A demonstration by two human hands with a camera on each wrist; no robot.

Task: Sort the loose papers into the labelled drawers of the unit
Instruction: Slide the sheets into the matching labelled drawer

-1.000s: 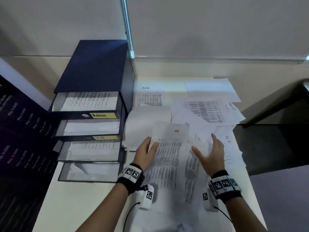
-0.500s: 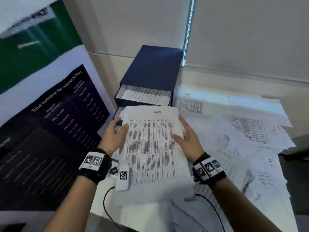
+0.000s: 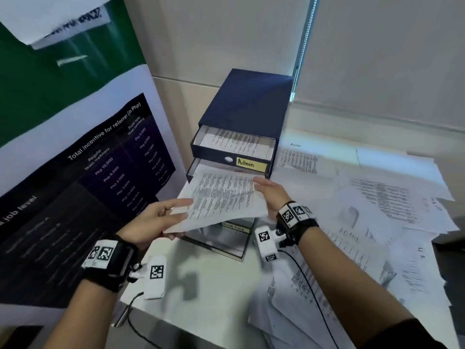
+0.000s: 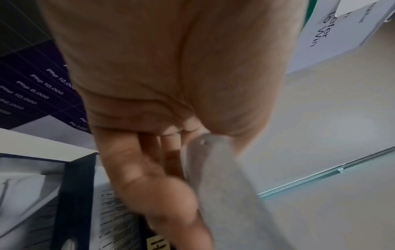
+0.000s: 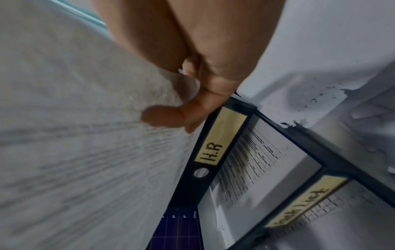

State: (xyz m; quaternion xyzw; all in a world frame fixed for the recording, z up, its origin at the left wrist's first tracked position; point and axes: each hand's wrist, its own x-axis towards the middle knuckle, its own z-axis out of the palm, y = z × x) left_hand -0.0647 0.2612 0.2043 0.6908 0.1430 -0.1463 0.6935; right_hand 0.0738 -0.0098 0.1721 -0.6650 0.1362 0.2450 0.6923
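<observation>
now: sheet over the hr drawer

held between both hands: printed sheet (image 3: 221,200), long axis running from the left hand (image 3: 153,220) away toward the unit (image 3: 249,107), far edge already over the second drawer (image 3: 198,170). left hand pinching the near left corner, thumb on top, fingers under. right hand (image 3: 271,192) flat along the right edge, fingers straight, nothing gripped. sitting just beyond the right fingertips: second drawer's front, labelled h.r (image 5: 211,152) in the right wrist view. so, judging by that, a short push forward and down from both hands, the right one nearer the opening.

containers, top down: admin drawer (image 3: 251,163) pulled out, printed pages inside; second drawer open, white paper in it; below the sheet, another open drawer (image 5: 256,160) with a printed table in it; lowest one (image 3: 219,243) also out, contents unclear. to the right of the right hand: loose papers (image 3: 377,197) spread over the desk (image 3: 214,285), several marked admin, still unsorted.
</observation>
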